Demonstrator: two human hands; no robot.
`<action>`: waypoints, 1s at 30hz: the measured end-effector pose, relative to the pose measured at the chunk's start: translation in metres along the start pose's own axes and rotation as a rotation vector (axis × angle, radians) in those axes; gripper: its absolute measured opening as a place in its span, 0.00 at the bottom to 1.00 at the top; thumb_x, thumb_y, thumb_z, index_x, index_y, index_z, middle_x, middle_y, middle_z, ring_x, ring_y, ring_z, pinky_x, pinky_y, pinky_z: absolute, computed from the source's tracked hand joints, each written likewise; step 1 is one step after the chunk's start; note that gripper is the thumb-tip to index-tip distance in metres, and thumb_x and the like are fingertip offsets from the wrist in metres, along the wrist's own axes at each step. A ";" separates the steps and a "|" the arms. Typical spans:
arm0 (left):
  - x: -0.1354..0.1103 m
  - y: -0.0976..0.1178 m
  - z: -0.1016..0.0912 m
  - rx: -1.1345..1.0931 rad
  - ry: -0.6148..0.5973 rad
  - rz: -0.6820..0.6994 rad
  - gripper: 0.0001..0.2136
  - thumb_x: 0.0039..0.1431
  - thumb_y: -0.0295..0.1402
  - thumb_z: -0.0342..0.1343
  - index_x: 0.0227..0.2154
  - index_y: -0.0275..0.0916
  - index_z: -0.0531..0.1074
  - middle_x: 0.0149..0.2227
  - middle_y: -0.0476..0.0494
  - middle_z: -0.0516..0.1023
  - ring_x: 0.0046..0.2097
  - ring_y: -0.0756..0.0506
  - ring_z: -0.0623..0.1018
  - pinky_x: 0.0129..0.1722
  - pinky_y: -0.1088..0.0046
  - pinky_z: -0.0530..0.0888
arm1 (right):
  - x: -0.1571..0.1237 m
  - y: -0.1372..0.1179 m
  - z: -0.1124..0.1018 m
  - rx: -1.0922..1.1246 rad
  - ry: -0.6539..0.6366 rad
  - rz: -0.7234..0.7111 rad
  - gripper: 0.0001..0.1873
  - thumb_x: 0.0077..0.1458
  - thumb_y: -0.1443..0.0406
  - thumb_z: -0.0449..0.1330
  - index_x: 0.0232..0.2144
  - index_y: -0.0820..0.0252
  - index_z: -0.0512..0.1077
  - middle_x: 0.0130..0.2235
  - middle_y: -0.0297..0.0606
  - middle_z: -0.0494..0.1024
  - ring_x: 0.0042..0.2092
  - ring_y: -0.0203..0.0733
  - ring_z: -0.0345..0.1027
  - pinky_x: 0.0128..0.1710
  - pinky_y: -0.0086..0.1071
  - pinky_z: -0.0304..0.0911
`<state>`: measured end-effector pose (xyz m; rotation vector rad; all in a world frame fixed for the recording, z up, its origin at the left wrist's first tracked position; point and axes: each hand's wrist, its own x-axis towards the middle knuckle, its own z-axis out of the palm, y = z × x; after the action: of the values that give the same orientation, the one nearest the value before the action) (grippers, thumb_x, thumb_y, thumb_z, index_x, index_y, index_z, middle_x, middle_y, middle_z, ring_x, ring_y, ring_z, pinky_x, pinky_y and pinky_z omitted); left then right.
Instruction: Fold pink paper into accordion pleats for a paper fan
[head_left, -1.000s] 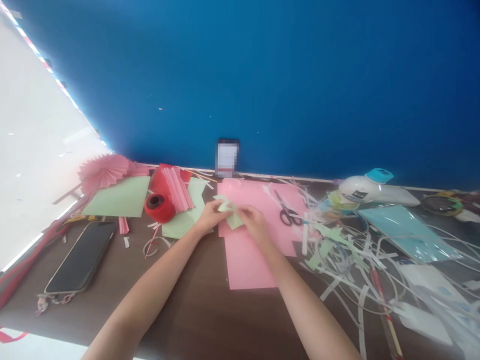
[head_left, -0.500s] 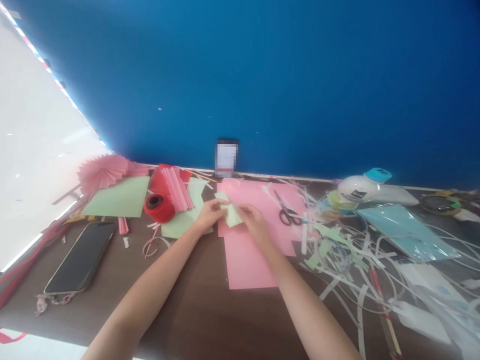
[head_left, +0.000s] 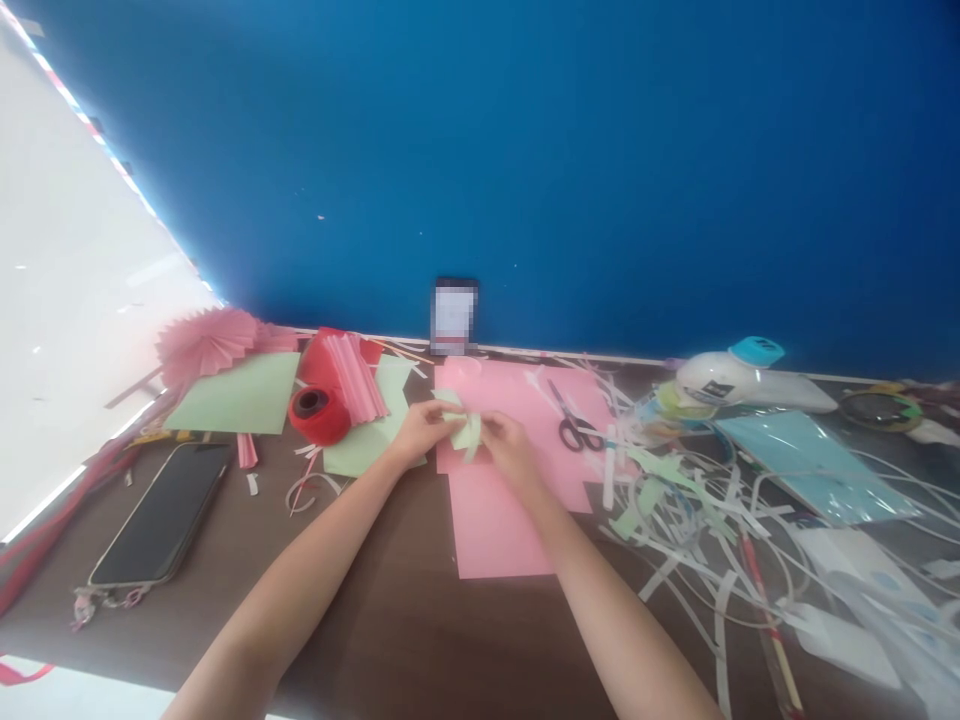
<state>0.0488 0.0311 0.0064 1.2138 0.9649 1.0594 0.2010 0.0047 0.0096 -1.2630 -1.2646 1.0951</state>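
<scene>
Both hands grip a small piece of pale green paper [head_left: 466, 432] in the middle of the view. My left hand [head_left: 424, 430] pinches its left side between thumb and fingers. On the other side, my right hand [head_left: 504, 438] is closed on its right edge. The piece looks bent or folded, though blur hides its exact shape. Below the hands lie pink paper sheets [head_left: 499, 530], overlapping on the brown table [head_left: 397, 610]. Black-handled scissors [head_left: 576, 430] rest on the pink paper, right of my right hand. A larger green sheet [head_left: 345, 458] lies beside my left hand.
Left are a red spool [head_left: 321, 415], pleated pink paper [head_left: 354, 378], a pink paper fan [head_left: 206, 345] and a phone [head_left: 163, 515]. Right are tangled white paper strips [head_left: 697, 520], a white bottle with a blue cap [head_left: 716, 380] and a blue plastic packet [head_left: 817, 465]. A blue wall [head_left: 525, 170] rises behind.
The green paper has turned and bent between my fingers, now showing a narrower, curled face. Both hands stay in nearly the same place; the things around them have not moved.
</scene>
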 end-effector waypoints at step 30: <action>-0.002 0.001 0.002 0.038 0.015 0.113 0.09 0.42 0.31 0.60 0.30 0.36 0.73 0.28 0.46 0.76 0.27 0.51 0.72 0.27 0.77 0.69 | 0.001 0.007 0.002 0.084 -0.086 -0.008 0.11 0.45 0.58 0.59 0.29 0.58 0.69 0.30 0.36 0.74 0.32 0.41 0.69 0.33 0.35 0.64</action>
<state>0.0497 0.0285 0.0077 1.3060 0.9404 1.1452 0.2001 0.0065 0.0023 -1.1575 -1.2729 1.1954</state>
